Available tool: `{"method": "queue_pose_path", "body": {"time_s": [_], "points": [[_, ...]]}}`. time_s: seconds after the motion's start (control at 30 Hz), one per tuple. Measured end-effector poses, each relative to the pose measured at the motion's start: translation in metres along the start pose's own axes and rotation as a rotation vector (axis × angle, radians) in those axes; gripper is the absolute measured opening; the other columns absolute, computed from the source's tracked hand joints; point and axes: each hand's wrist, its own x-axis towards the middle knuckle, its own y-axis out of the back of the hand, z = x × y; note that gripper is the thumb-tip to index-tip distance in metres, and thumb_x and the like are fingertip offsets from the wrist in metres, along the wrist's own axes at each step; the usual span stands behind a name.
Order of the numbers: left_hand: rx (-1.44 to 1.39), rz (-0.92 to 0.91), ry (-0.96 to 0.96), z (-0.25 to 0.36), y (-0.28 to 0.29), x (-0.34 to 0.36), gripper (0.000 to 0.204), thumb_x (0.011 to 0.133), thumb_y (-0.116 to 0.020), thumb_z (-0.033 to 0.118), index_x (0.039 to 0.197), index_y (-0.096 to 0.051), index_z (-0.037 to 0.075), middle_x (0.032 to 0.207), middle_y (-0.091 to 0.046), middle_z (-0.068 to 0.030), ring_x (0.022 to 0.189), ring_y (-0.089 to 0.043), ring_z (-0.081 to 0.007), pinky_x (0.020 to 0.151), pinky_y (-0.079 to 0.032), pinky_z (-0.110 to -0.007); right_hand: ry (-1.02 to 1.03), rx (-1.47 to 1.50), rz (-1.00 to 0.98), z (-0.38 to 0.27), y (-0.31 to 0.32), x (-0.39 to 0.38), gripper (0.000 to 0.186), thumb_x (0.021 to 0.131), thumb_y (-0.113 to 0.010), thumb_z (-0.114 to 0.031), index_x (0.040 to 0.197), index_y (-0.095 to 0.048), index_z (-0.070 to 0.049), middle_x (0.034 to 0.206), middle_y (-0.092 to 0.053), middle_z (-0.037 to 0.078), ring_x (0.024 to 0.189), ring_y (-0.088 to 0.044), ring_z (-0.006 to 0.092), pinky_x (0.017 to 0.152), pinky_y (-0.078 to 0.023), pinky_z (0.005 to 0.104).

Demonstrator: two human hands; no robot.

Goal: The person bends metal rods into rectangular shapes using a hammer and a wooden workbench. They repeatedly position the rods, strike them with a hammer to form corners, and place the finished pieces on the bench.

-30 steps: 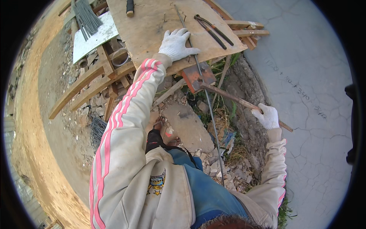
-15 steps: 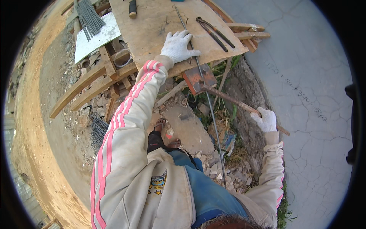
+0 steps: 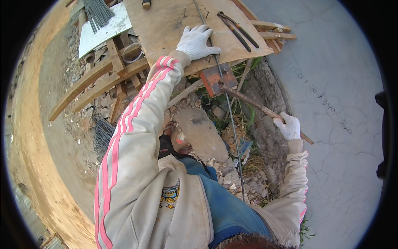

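A thin metal rod [image 3: 233,124] runs from the plywood tabletop [image 3: 166,33] across an orange-brown metal block [image 3: 213,81] and down past my body. My left hand [image 3: 198,42], in a white knit glove, lies flat on the tabletop's near edge. Its fingers are spread and its thumb reaches over the rod. Out to the right, my gloved right hand [image 3: 289,126] is closed around a rusty bar [image 3: 253,103]. The bar's far end meets the block beside the rod. Orange-and-black handled pincers [image 3: 238,31] lie on the plywood, right of my left hand.
Grey rods [image 3: 97,14] lie bundled on a white board [image 3: 105,33] at the far left. Curved wooden beams [image 3: 95,92] jut out below it. Rubble and a wire tangle [image 3: 103,135] cover ground near my feet. A cracked concrete slab [image 3: 331,83] spans the right side.
The view has shifted slightly, so the table sits higher and the rod's far tip has left the picture. Both hands keep nearly the same places on the rod and bar.
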Motion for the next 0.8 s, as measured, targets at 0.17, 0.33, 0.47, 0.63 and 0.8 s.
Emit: {"method": "queue_pose_path", "body": {"time_s": [0.17, 0.33, 0.47, 0.63, 0.8], "points": [[0.022, 0.016, -0.008, -0.001, -0.003, 0.0, 0.093, 0.087, -0.069, 0.076, 0.148, -0.064, 0.005, 0.157, -0.057, -0.0155, 0.146, -0.051, -0.0344, 0.12, -0.036, -0.047, -0.022, 0.051, 0.01, -0.001, -0.01, -0.006, 0.045, 0.091, -0.076, -0.05, 0.087, -0.067, -0.006, 0.072, -0.059, 0.024, 0.074, -0.063, 0.0481, 0.063, -0.047, 0.0504], [0.015, 0.023, -0.011, -0.002, -0.006, 0.001, 0.095, 0.086, -0.068, 0.078, 0.148, -0.064, 0.006, 0.157, -0.057, -0.0151, 0.146, -0.052, -0.0339, 0.121, -0.035, -0.048, -0.054, 0.07, 0.008, -0.005, -0.026, -0.013, 0.047, 0.092, -0.076, -0.051, 0.088, -0.066, -0.006, 0.072, -0.058, 0.024, 0.075, -0.062, 0.0486, 0.064, -0.047, 0.0512], [0.041, 0.025, -0.034, -0.003, -0.008, 0.001, 0.093, 0.088, -0.066, 0.078, 0.147, -0.064, 0.007, 0.157, -0.057, -0.0136, 0.146, -0.053, -0.033, 0.12, -0.035, -0.05, -0.111, 0.17, -0.002, -0.011, -0.038, -0.02, 0.048, 0.093, -0.075, -0.052, 0.089, -0.067, -0.005, 0.073, -0.059, 0.025, 0.077, -0.062, 0.049, 0.066, -0.047, 0.0513], [0.054, 0.046, -0.051, -0.007, -0.016, 0.002, 0.09, 0.089, -0.064, 0.078, 0.146, -0.065, 0.008, 0.156, -0.058, -0.0125, 0.145, -0.053, -0.0322, 0.119, -0.035, -0.051, -0.117, 0.078, 0.001, -0.013, -0.035, -0.022, 0.05, 0.094, -0.072, -0.056, 0.092, -0.069, -0.005, 0.075, -0.06, 0.025, 0.079, -0.062, 0.0496, 0.068, -0.048, 0.0516], [-0.021, 0.075, -0.037, -0.009, -0.014, 0.003, 0.085, 0.089, -0.066, 0.077, 0.142, -0.068, 0.011, 0.151, -0.061, -0.0113, 0.143, -0.055, -0.0304, 0.114, -0.038, -0.05, -0.138, 0.081, -0.013, -0.018, -0.029, -0.023, 0.052, 0.094, -0.071, -0.057, 0.094, -0.07, -0.005, 0.078, -0.062, 0.026, 0.081, -0.063, 0.05, 0.07, -0.048, 0.0528]]}}
